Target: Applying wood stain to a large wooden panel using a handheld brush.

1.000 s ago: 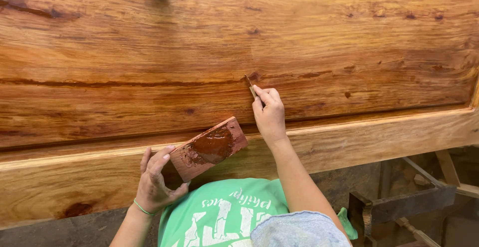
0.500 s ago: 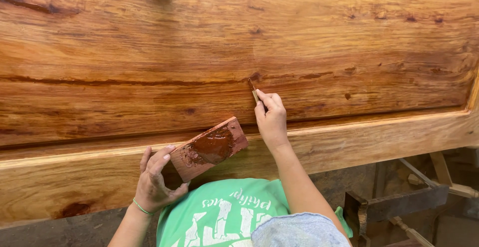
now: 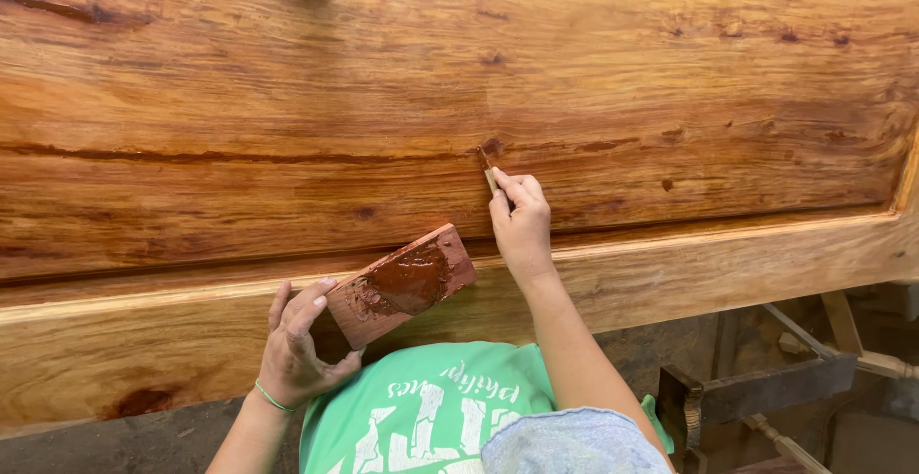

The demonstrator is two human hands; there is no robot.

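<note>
The right hand pinches a thin, pale wooden stick with a reddish-brown tip, fingers closed round its lower end, and the tip rests on a small dark knot where a long dark crack runs across the large, glossy orange-brown wooden slab. The slab fills nearly the whole view, so there is broad open surface to either side of the stick and above it; below, the panel steps down to a paler raised wooden border rail, whose upper edge passes just under the right hand's wrist. The left hand grips one short end of a small rectangular wooden block smeared with dark red-brown paste, held tilted over the rail and close to the right hand but not touching it (the paste sits on the upper face, near the middle). At the far right a lighter upright edge of the frame closes the panel. Under the rail, on the right, a dark metal bracket and wooden struts crowd the space beside the right forearm.
</note>
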